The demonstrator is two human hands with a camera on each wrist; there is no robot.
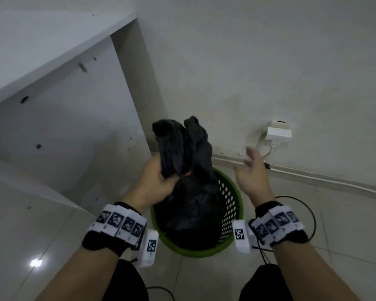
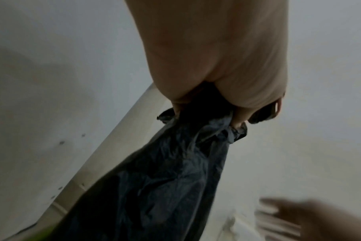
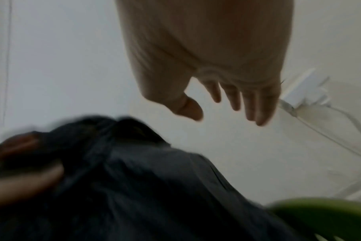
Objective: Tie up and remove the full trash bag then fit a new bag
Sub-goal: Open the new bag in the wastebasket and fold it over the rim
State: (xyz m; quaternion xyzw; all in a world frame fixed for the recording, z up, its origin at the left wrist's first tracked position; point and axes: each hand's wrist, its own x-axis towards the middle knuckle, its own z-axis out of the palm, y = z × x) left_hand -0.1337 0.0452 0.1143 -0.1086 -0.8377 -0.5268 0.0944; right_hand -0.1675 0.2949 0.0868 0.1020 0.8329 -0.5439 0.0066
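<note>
A black trash bag (image 1: 189,161) rises out of a green perforated bin (image 1: 230,205) on the floor. My left hand (image 1: 159,179) grips the bag's bunched neck, with loose ends sticking up above my fist. The left wrist view shows my fingers (image 2: 237,117) curled tight round the gathered plastic of the bag (image 2: 165,171). To the right of the bag my right hand (image 1: 251,168) hovers apart from it, fingers (image 3: 256,107) spread and holding nothing. The bag (image 3: 144,179) and the bin's green rim (image 3: 324,210) lie below it in the right wrist view.
A white cabinet panel (image 1: 74,118) stands left of the bin. A white wall socket with a plugged adapter (image 1: 278,132) and its cord sit on the wall at right. A black cable (image 1: 310,216) loops over the tiled floor near my right wrist.
</note>
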